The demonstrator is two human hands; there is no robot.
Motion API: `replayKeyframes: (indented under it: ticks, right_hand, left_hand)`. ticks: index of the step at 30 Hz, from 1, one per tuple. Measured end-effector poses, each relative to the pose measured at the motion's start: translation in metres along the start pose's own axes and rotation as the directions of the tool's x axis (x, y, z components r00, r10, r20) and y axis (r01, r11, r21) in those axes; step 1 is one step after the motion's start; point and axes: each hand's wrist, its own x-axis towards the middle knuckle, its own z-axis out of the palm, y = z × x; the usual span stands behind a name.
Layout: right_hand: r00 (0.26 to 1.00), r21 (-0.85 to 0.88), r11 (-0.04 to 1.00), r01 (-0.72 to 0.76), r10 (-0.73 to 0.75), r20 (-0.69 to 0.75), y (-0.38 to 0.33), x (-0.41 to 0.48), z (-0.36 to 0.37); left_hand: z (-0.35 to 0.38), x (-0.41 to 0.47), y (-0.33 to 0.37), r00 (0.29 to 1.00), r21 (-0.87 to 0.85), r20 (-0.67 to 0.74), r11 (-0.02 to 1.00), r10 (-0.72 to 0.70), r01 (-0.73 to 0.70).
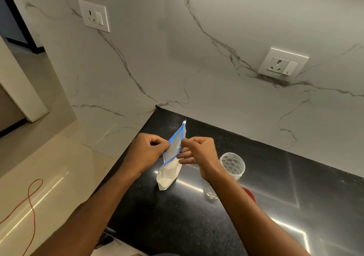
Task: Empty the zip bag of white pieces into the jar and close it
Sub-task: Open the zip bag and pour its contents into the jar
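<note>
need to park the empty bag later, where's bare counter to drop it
Bare black counter lies behind the hands, from the wall corner toward the jar, and again at the near edge in front of the zip bag. It is crowded beside the right forearm, where the jar, a small glass piece and a red object sit.

Two bare forearms reach forward from the bottom edge, converging toward the middle. The left hand (146, 150) is curled, its fingertips pinched in a closed grip, knuckles up. The right hand (199, 152) faces it, thumb and forefinger pinched closed, lower fingers loosely extended toward the left hand. The hands nearly meet.
</note>
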Motion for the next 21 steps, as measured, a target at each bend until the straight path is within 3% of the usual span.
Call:
replayKeyframes:
  ticks: [3, 7, 13, 18, 21]
  right_hand:
    - [0.994, -0.024, 0.997, 0.068, -0.069, -0.086, 0.000, -0.007, -0.017]
    - [0.982, -0.108, 0.986, 0.129, -0.142, -0.125, -0.002, -0.019, -0.033]
    - [0.973, -0.198, 0.958, 0.209, -0.223, -0.053, -0.001, -0.027, -0.020]
    - [0.963, -0.254, 0.930, 0.267, -0.263, 0.050, -0.001, -0.031, -0.014]
    - [0.958, -0.263, 0.921, 0.286, -0.280, 0.062, -0.002, -0.033, -0.020]
  left_hand:
    - [-0.012, 0.003, 0.002, 0.972, 0.230, -0.157, 0.963, 0.177, -0.139]
    - [-0.026, 0.010, 0.004, 0.946, 0.370, -0.188, 0.911, 0.264, -0.181]
    - [-0.001, 0.029, 0.035, 0.955, 0.613, 0.128, 0.736, 0.268, -0.289]
    - [0.022, 0.052, 0.064, 0.904, 0.639, 0.293, 0.639, 0.312, -0.428]
    - [0.026, 0.057, 0.071, 0.880, 0.617, 0.317, 0.628, 0.353, -0.474]
